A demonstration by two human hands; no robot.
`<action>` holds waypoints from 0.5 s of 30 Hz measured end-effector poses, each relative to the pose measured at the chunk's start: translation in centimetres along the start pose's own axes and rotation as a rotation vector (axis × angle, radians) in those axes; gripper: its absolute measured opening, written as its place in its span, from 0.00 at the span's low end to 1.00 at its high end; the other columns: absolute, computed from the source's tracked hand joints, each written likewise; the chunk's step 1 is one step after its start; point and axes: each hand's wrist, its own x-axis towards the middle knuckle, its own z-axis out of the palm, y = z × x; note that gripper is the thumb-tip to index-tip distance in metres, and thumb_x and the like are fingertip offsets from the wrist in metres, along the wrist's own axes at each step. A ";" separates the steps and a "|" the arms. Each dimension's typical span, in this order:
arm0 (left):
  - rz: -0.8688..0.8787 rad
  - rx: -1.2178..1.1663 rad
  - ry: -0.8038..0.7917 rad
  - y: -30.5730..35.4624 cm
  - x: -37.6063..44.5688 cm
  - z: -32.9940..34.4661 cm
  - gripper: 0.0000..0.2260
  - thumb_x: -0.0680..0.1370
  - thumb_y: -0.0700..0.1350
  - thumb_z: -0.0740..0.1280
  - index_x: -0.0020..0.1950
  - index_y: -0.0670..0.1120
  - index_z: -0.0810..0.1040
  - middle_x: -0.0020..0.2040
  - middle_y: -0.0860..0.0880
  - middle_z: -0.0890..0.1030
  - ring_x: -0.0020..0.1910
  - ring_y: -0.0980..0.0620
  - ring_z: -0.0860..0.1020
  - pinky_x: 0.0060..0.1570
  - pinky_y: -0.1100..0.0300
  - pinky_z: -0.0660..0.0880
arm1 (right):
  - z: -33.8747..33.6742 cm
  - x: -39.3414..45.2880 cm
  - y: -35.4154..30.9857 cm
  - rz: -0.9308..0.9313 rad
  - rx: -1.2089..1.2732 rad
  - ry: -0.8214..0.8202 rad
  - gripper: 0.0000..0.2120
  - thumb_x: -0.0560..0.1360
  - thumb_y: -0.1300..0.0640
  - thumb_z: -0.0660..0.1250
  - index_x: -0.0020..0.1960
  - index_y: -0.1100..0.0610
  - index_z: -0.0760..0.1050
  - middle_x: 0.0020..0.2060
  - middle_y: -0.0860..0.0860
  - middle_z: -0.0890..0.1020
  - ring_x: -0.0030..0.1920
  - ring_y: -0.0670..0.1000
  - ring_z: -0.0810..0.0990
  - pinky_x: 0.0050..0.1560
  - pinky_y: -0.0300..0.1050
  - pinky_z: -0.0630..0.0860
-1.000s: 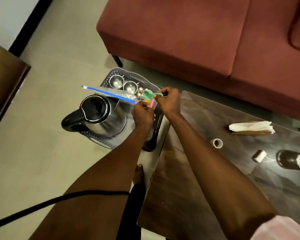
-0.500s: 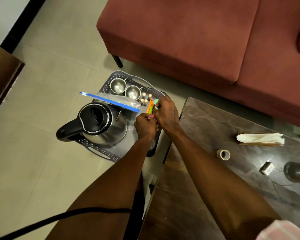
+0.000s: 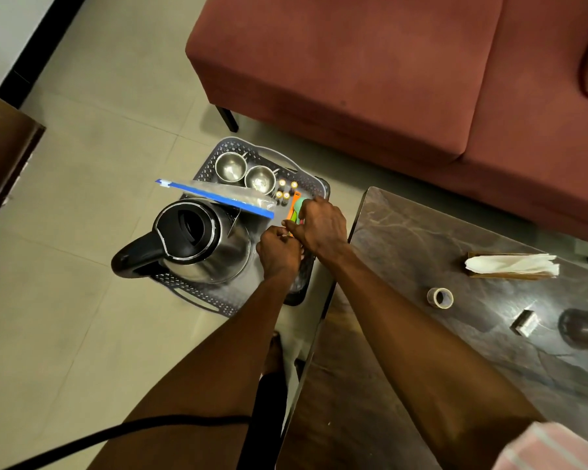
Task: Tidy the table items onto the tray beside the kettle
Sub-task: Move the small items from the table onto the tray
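Setting: home living room. Evidence: maroon upholstered sofa (image 3: pixel 370 72) on dark legs; low dark wood-grain tabletop (image 3: pixel 421 252) just before it; pale tiled floor (image 3: pixel 92 137) with black skirting; grey tray (image 3: pixel 233 147) on the floor holding an electric kettle (image 3: pixel 190 242) and two steel cups (image 3: pixel 245 173); napkin holder (image 3: pixel 511 266) on the tabletop.

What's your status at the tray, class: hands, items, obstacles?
Both hands, left and right, grip coloured spoons over tray. Tape roll and napkins remain on table. Kettle crowds tray.
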 end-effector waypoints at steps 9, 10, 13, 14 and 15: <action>0.212 0.134 0.086 0.2 -3.7 0.9 0.05 0.76 0.35 0.62 0.47 0.38 0.77 0.47 0.37 0.82 0.50 0.38 0.80 0.51 0.49 0.78 | -2.4 -4.0 2.4 0.189 0.229 0.096 0.08 0.76 0.55 0.65 0.47 0.59 0.79 0.47 0.57 0.82 0.48 0.59 0.80 0.47 0.49 0.76; 0.243 0.162 0.074 0.4 -4.3 1.3 0.06 0.75 0.35 0.62 0.48 0.38 0.78 0.48 0.38 0.82 0.51 0.39 0.79 0.51 0.51 0.77 | -2.7 -4.7 3.0 0.194 0.222 0.101 0.09 0.76 0.55 0.65 0.49 0.59 0.79 0.48 0.57 0.82 0.49 0.59 0.80 0.50 0.51 0.78; 0.305 0.261 -0.029 0.5 -6.9 3.4 0.08 0.74 0.36 0.63 0.51 0.39 0.78 0.50 0.39 0.82 0.53 0.40 0.78 0.50 0.55 0.73 | -3.9 -7.5 5.9 0.237 0.228 0.132 0.11 0.77 0.54 0.65 0.57 0.57 0.79 0.53 0.55 0.82 0.53 0.57 0.80 0.57 0.54 0.78; 0.323 0.285 -0.070 0.3 -7.9 4.3 0.09 0.74 0.36 0.64 0.53 0.39 0.78 0.51 0.39 0.81 0.53 0.41 0.78 0.50 0.57 0.72 | -4.2 -8.6 7.0 0.257 0.237 0.147 0.13 0.77 0.55 0.65 0.59 0.56 0.78 0.56 0.54 0.82 0.56 0.56 0.80 0.58 0.54 0.78; 0.339 0.309 -0.108 0.1 -8.7 5.0 0.10 0.74 0.36 0.65 0.54 0.39 0.78 0.52 0.40 0.81 0.54 0.41 0.78 0.51 0.57 0.72 | -4.5 -9.7 8.0 0.276 0.247 0.162 0.14 0.77 0.55 0.66 0.62 0.56 0.77 0.58 0.54 0.81 0.58 0.56 0.79 0.60 0.54 0.77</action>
